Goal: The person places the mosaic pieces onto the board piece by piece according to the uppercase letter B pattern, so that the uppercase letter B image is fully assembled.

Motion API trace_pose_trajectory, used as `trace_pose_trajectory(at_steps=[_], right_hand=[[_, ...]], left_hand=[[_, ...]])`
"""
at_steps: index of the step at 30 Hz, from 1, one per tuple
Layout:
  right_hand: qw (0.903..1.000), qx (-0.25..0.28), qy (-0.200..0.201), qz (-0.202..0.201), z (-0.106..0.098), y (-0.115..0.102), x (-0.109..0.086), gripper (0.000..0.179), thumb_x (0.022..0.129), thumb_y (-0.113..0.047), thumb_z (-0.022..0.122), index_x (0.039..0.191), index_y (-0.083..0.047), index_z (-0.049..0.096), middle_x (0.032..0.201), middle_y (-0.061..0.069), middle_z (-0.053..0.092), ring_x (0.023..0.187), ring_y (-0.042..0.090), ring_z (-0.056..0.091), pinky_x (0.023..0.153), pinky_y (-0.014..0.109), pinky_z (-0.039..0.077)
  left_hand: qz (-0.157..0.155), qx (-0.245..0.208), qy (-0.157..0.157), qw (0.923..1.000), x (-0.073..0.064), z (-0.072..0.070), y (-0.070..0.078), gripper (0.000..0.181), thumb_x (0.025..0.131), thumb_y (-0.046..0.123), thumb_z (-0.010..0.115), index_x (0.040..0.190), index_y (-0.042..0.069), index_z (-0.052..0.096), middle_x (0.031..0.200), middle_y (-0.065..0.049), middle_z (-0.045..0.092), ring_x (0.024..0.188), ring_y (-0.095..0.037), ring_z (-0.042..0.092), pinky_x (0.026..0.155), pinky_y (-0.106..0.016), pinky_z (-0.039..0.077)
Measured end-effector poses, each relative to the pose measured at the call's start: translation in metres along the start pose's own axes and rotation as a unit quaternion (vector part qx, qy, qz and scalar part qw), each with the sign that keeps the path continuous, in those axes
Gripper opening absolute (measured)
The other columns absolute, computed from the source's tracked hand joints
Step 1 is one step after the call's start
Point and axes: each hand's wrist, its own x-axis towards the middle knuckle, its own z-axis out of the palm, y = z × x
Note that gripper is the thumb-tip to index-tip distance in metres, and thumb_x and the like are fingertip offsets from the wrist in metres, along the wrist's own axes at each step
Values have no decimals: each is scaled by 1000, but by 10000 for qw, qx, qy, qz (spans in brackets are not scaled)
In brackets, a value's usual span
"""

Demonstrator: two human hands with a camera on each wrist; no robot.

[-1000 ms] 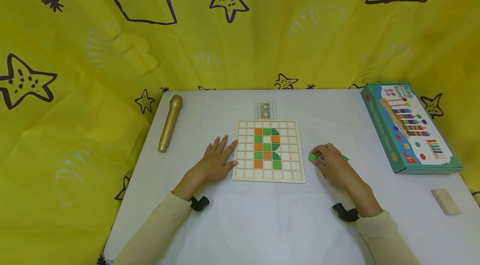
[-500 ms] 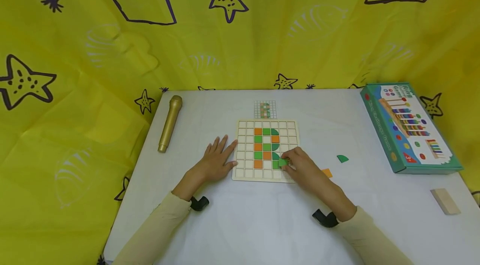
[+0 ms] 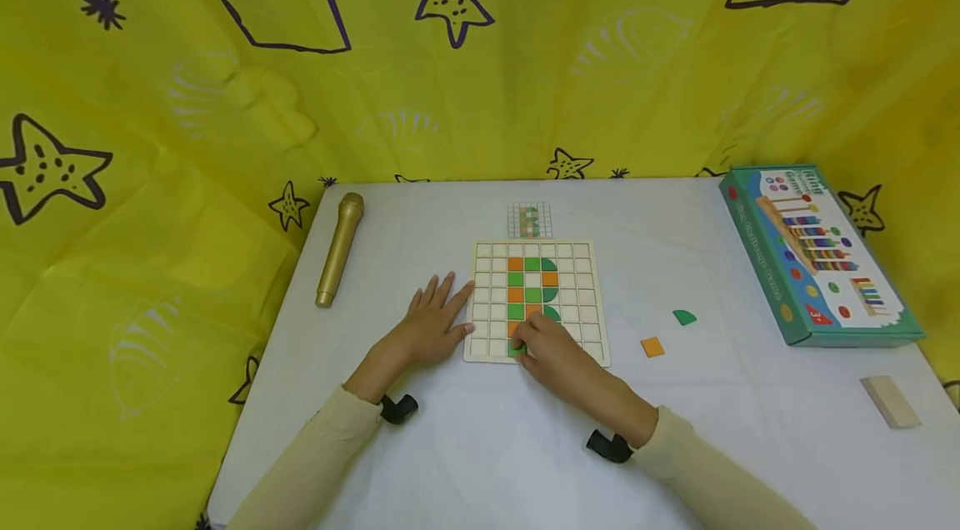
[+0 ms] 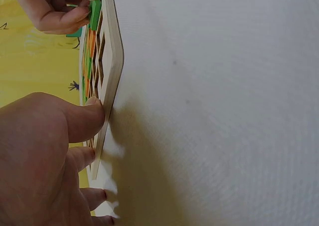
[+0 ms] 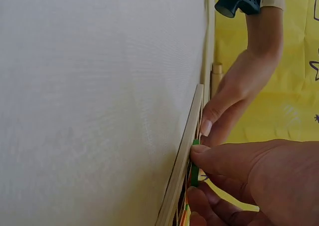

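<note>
In the head view a pale wooden grid board (image 3: 588, 284) lies on the white table, with orange and green tiles set in several of its cells. My right hand (image 3: 553, 353) pinches a green square tile (image 3: 515, 349) between thumb and fingers, over the bottom row below the column of orange and green squares. From the left wrist, the green tile (image 4: 94, 15) appears tilted at the board's near rim. My left hand (image 3: 431, 332) lies spread on the table, thumb and index finger touching the board's left edge. Part of the pattern is hidden under my right hand.
Right of the board lie an orange square tile (image 3: 652, 347) and a green quarter-circle tile (image 3: 684, 317). A small pattern card (image 3: 529, 220) lies behind the board. A gold microphone (image 3: 341, 251) is at left; a game box (image 3: 825, 263) and wooden block (image 3: 890, 402) at right.
My right hand has carried a green tile from the table at right, leftward across the board to its bottom row. My left hand has stayed at the board's edge.
</note>
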Motion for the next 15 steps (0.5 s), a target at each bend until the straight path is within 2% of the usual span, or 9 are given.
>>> trace_pose_trajectory(at_steps=[5,15], right_hand=[[10000,-80,18,-34,2,-1,1,14,89,3,81,97,-6,73,97,2,60,91,16,57,80,29,55],[9999,-11,-137,45,0,1,-1,14,90,2,80,100,-5,74,101,2,63,95,17,60,87,31,57]], left_hand=[[-15,-12,54,10000,-1,-1,1,73,111,49,46,171,24,16,178,-16,1,163,-42,-5,130,-62,4],[-45,23,50,10000,0,0,2,72,110,50,45,171,25,15,178,-15,1,163,-41,-5,130,-62,4]])
